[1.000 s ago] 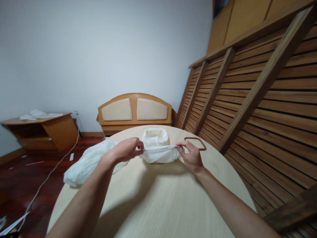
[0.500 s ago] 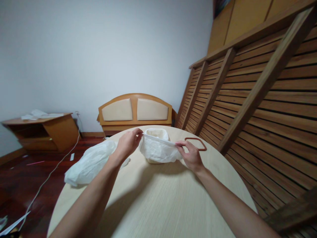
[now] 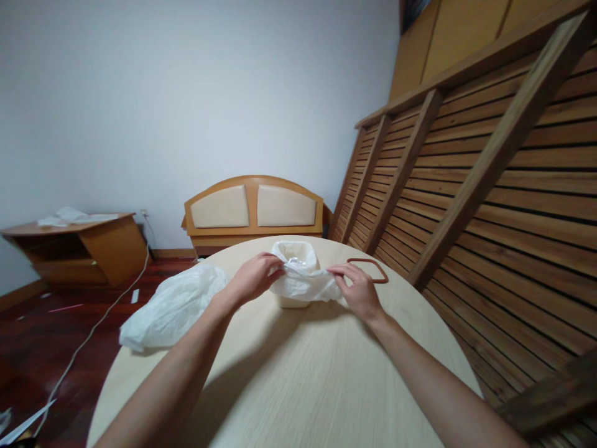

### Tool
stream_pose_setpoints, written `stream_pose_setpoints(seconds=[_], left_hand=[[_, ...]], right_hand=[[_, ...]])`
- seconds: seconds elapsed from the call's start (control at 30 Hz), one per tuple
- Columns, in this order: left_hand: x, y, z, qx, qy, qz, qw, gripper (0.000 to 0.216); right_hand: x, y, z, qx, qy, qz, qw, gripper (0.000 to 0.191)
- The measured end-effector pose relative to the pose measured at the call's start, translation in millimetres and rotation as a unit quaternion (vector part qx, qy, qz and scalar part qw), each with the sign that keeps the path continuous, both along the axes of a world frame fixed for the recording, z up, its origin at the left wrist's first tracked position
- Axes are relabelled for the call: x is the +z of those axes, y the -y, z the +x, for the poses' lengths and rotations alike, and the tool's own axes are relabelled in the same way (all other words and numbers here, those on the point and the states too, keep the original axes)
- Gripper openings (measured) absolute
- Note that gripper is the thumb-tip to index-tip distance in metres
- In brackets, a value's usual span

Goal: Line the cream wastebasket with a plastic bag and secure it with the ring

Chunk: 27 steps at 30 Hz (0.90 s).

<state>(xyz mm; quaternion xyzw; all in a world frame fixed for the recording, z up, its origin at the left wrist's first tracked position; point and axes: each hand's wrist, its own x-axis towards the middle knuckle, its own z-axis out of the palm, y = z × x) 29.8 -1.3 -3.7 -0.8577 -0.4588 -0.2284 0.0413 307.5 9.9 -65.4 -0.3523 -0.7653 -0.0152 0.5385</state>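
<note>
A small cream bin (image 3: pixel 293 303) stands upright on the round table, with a white plastic bag (image 3: pixel 305 285) lining it and folded over its rim. My left hand (image 3: pixel 257 275) pinches the bag's edge at the near left of the bin. On the right, my right hand (image 3: pixel 357 287) grips the same edge between thumb and fingers, a little away from the bin's side. Between the two hands the bag's edge hangs in loose folds over the bin's front. A brown rounded ring frame (image 3: pixel 383 274) lies flat to the right of my right hand.
A crumpled pile of white plastic bags (image 3: pixel 172 308) lies at the left edge of the round table (image 3: pixel 298 379). Behind stand a headboard (image 3: pixel 254 205) and a low cabinet (image 3: pixel 112 249). Wooden slatted panels (image 3: pixel 466 205) lean along the right side.
My left hand has moved right and slightly down, toward my right hand. The bag's edge, stretched taut before, now sags in folds, and more of the bin's lower front shows.
</note>
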Motion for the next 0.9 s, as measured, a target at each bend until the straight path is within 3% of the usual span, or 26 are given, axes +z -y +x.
stream_pose_setpoints(seconds=[0.37, 0.53, 0.7, 0.9], left_hand=[[28.4, 21, -9, -0.030, -0.031, -0.081, 0.996, 0.023], [41.0, 32, -3, 0.002, -0.005, -0.104, 0.995, 0.036], [39.5, 29, 1, 0.018, 0.083, -0.025, 0.996, 0.026], [29.2, 21, 8, -0.051, 0.125, 0.047, 0.990, 0.018]], right_hand=[[1.4, 2, 1, 0.029, 0.012, 0.001, 1.000, 0.025], [0.4, 0, 2, 0.023, 0.006, 0.000, 1.000, 0.025], [-1.4, 0, 1, -0.006, 0.008, 0.007, 1.000, 0.024], [9.1, 18, -13, -0.005, 0.035, 0.071, 0.997, 0.013]])
